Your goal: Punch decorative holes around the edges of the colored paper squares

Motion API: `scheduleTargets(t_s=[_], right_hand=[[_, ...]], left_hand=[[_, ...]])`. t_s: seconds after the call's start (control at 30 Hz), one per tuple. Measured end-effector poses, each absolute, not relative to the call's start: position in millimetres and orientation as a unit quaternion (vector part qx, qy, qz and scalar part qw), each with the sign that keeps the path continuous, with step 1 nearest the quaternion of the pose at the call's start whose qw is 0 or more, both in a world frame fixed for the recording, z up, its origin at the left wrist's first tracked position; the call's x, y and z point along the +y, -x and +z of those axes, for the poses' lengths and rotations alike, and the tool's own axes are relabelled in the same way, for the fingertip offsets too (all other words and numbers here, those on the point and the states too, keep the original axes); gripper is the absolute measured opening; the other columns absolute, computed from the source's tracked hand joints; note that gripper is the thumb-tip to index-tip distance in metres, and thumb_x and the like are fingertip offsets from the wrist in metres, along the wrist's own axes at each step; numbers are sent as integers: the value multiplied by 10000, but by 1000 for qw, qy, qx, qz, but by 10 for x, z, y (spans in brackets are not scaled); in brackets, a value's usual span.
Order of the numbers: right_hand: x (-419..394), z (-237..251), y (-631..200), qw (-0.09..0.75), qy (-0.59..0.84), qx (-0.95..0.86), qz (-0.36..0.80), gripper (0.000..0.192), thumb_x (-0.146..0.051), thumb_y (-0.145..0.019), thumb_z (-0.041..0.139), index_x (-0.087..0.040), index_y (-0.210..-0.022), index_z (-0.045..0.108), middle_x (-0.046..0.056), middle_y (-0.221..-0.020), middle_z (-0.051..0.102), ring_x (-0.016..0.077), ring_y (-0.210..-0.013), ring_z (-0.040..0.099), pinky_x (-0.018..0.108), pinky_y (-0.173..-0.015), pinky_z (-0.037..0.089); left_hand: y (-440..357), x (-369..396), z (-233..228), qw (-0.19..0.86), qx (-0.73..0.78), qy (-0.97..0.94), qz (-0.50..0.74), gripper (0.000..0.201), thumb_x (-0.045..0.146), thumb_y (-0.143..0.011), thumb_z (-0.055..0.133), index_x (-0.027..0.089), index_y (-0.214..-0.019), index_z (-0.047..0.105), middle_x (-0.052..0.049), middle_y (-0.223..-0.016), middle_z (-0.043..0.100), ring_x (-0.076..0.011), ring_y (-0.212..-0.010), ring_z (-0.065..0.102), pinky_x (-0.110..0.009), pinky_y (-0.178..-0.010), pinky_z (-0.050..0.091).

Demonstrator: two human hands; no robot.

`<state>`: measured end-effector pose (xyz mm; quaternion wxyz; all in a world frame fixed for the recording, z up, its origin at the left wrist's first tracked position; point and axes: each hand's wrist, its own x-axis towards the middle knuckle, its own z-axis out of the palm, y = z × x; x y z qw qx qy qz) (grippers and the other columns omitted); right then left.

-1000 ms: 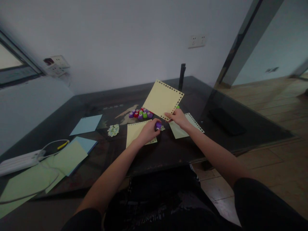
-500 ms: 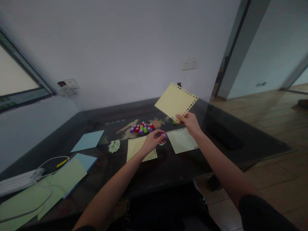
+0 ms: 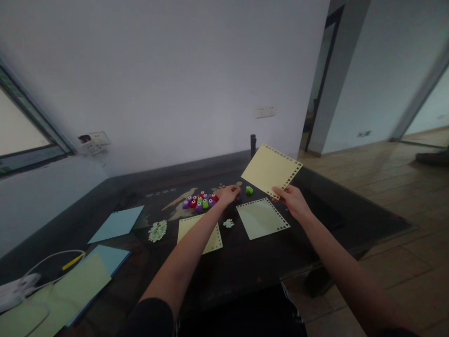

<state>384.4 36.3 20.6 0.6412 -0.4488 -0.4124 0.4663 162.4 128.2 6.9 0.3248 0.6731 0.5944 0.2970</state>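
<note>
My right hand (image 3: 293, 200) pinches a corner of a pale yellow sheet (image 3: 270, 169) with punched holes along its edges and holds it tilted above the dark table (image 3: 252, 267). My left hand (image 3: 228, 193) reaches to the right end of a cluster of small coloured punches (image 3: 199, 201), fingers curled, a bit of purple punch showing at the fingertips. A green punch (image 3: 249, 189) stands alone just right of that hand. A pale green punched sheet (image 3: 262, 218) lies flat below the raised sheet. Another yellow sheet (image 3: 198, 231) lies partly under my left forearm.
Punched paper scraps lie in a pile (image 3: 157, 230) and a smaller one (image 3: 228, 223). Blue sheets (image 3: 117, 223) and a green sheet (image 3: 75, 285) lie at the left beside a white power strip and cable (image 3: 17, 286). A black cylinder (image 3: 253, 145) stands at the back edge.
My left hand has moved away from me, from the yellow sheet on the table to the punch cluster. My right hand carried the raised yellow sheet to the right. The camera tilted up.
</note>
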Motion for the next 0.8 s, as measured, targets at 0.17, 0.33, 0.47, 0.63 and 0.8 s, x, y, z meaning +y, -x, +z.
scheduleTargets(t_s=[0.17,0.33,0.47,0.63,0.8], right_hand=[[320,85,-3890,636,451,-404,479,382,-376,-547,814,-142,-817,681,50,-789,709,147,-613,616,262,-546,529],[307,134,-3849,639,449,-408,474,402,-393,-519,821,-140,-792,670,44,-743,699,146,-586,604,271,-540,527],[298,147,-3848,631,449,-423,470,406,-413,-528,812,-139,-791,670,49,-747,699,150,-587,604,271,-536,520],[290,126,-3863,614,460,-434,473,389,-410,-561,795,-139,-812,671,55,-760,701,158,-604,614,281,-546,527],[261,104,-3818,559,460,-464,511,345,-374,-593,783,-134,-824,691,65,-783,711,152,-611,619,269,-556,524]], left_hand=[[-1801,1482,20,288,626,-676,260,274,360,-844,564,114,-886,677,-83,-794,712,-146,-619,654,-203,-562,446],[-1807,1493,17,262,643,-674,251,295,372,-859,527,127,-827,689,-96,-739,710,-186,-714,671,-228,-621,455],[-1751,1410,36,264,633,-676,269,269,365,-858,519,153,-871,684,-62,-704,708,-167,-694,667,-225,-634,460],[-1557,1299,141,273,600,-676,329,246,311,-864,498,145,-952,657,-63,-802,706,-135,-667,645,-206,-594,451],[-1288,1045,292,310,549,-672,389,362,353,-911,375,121,-967,646,-101,-882,690,-121,-657,623,-200,-546,440]])
